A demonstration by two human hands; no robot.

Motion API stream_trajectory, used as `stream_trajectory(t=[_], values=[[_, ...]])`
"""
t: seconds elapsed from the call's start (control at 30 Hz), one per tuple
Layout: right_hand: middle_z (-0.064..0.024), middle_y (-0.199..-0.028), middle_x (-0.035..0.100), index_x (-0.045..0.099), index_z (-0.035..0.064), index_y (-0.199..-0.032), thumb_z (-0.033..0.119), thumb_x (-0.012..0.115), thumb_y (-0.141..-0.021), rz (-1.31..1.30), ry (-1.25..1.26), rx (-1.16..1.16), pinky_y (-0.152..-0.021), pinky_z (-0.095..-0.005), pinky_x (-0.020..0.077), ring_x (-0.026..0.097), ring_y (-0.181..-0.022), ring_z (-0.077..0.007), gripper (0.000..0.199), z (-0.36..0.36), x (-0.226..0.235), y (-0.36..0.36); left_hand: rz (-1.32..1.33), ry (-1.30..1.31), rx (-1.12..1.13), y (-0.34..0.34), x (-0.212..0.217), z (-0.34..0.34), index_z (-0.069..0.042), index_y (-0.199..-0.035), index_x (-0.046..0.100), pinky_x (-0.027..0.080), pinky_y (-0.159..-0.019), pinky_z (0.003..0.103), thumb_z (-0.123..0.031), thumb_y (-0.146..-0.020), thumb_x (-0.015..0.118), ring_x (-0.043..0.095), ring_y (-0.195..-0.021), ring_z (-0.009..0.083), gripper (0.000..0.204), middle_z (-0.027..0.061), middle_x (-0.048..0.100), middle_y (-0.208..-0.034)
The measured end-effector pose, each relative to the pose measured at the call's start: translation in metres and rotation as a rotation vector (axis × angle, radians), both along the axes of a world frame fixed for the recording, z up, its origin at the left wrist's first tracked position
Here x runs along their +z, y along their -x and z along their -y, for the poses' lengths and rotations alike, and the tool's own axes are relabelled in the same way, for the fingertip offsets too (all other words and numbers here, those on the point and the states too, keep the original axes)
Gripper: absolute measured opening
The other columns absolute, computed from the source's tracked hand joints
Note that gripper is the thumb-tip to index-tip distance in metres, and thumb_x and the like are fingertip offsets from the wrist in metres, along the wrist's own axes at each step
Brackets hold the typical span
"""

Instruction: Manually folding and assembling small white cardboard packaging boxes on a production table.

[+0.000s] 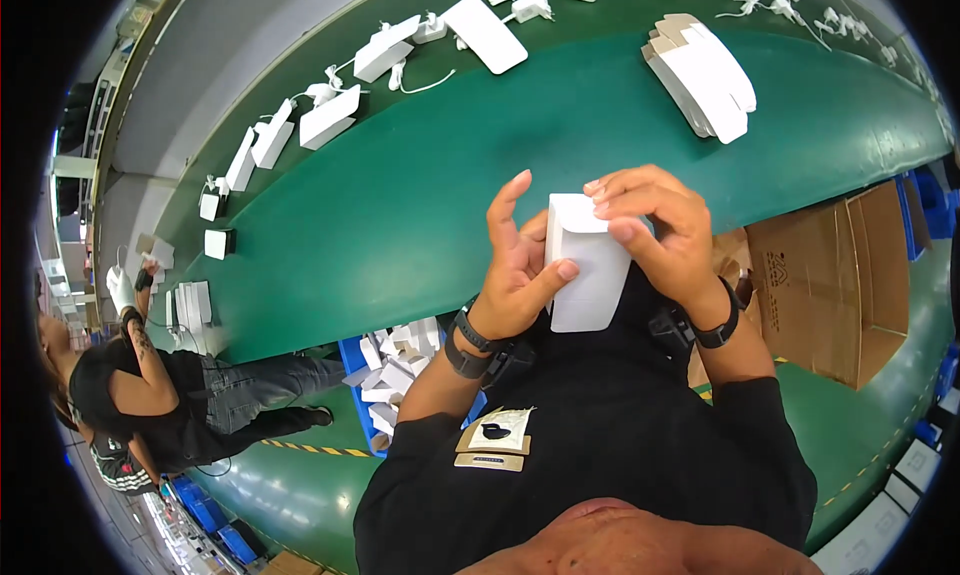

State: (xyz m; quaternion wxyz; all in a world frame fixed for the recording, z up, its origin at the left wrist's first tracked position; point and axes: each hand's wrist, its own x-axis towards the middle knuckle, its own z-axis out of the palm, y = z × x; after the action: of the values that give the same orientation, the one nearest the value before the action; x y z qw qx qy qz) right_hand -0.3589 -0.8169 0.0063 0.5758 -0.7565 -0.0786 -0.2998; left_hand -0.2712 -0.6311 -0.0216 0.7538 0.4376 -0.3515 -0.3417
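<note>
Both hands hold a small white cardboard box upright in front of my chest. My left hand grips its left side, thumb on the front face. Fingers of my right hand press on the flap at the box's top right. Beyond the box runs a green conveyor belt. A stack of flat white carton blanks lies on the belt at the far right.
Several white boxes and white power adapters with cables lie along the belt's far side. A blue bin of white parts sits at my left. An open brown carton stands at my right. Another person works at the left.
</note>
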Motion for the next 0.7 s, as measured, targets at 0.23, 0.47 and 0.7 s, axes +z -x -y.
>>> stream_trajectory(t=[0.23,0.47,0.7], values=[[-0.0143,-0.104,0.068,0.072,-0.0013,-0.097,0.003,0.067,-0.090,-0.177,-0.312,0.031,-0.086,-0.0322,0.0531,0.067,-0.101,-0.0230,0.010,0.006,0.009,0.010,0.028,-0.020,-0.026,0.008,0.005,0.006,-0.017,-0.156,-0.004,0.044,-0.104,0.042,-0.001,-0.095,0.059,0.051,-0.129,0.0306,0.089,0.0285,0.043,-0.143],[-0.0165,-0.108,0.070,0.072,-0.0020,-0.100,0.002,0.069,-0.087,-0.243,-0.231,0.082,-0.090,-0.0362,0.0524,0.067,-0.104,-0.0264,0.014,0.027,0.010,0.015,-0.004,-0.011,-0.040,0.010,-0.004,0.018,-0.015,-0.156,0.000,0.042,-0.105,0.040,-0.002,-0.096,0.057,0.050,-0.129,0.0295,0.083,0.0273,0.043,-0.144],[-0.0185,-0.113,0.071,0.073,-0.0011,-0.103,0.007,0.070,-0.086,-0.167,-0.123,0.120,-0.100,-0.0443,0.0479,0.065,-0.112,-0.0343,0.019,0.048,-0.011,0.010,0.085,-0.127,-0.114,-0.011,-0.002,0.035,-0.010,-0.151,0.018,0.041,-0.103,0.037,-0.002,-0.099,0.052,0.052,-0.124,0.0246,0.063,0.0205,0.045,-0.141]])
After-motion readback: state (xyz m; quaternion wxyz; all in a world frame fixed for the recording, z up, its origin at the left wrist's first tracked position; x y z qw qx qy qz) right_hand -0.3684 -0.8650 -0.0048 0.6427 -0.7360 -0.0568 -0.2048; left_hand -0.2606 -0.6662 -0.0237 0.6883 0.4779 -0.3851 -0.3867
